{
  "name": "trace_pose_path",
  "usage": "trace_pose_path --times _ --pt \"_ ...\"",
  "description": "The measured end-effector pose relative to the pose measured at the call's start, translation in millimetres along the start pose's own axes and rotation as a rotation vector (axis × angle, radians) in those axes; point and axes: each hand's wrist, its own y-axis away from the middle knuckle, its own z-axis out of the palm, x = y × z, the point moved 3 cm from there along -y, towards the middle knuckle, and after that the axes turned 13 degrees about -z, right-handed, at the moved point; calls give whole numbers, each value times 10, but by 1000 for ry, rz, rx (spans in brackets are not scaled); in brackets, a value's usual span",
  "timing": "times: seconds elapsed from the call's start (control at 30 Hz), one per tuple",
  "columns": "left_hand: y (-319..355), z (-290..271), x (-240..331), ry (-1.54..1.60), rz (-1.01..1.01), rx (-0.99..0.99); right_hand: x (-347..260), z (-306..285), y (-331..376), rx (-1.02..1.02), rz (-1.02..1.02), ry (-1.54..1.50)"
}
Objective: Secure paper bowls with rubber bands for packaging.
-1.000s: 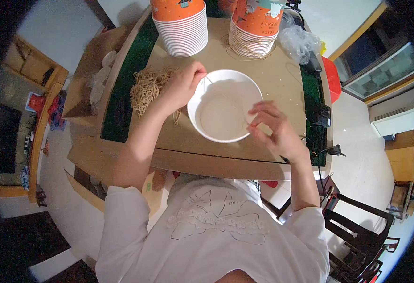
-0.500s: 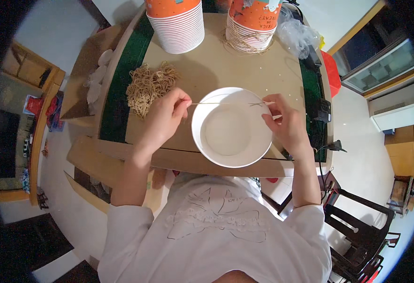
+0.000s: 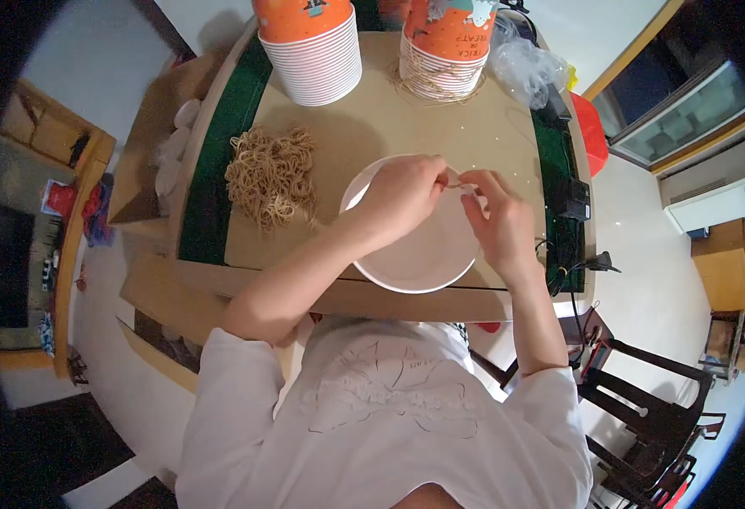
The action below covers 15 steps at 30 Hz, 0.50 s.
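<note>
A white paper bucket (image 3: 419,267) sits at the table's front edge, its mouth facing up. My left hand (image 3: 402,195) reaches across its mouth, fingertips pinched together near the far right rim. My right hand (image 3: 501,216) is beside it at that rim, thumb and forefinger curled in a pinch. A thin tan cord (image 3: 455,184) runs between the fingertips of both hands; most of it is hidden by the fingers. A tangled heap of tan cords (image 3: 270,176) lies on the table left of the bucket.
Two stacks of orange-and-white paper buckets, a left stack (image 3: 311,64) and a right stack (image 3: 444,55) with cords looped round it, stand at the back. A clear plastic bag (image 3: 527,69), a black adapter (image 3: 572,200) and cables line the right side. A cardboard box (image 3: 147,161) stands left.
My left hand has moved right across the bucket to meet my right hand. The cord, stretched straight between the hands before, is now bunched at the fingertips.
</note>
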Motion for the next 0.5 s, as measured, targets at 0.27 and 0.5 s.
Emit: trace_pose_path --times 0.27,0.5 --pt "-112 -164 -1 -75 212 230 71 75 -19 -23 70 -134" --pt "-258 -253 -21 -139 243 153 18 95 -44 -76 122 -196"
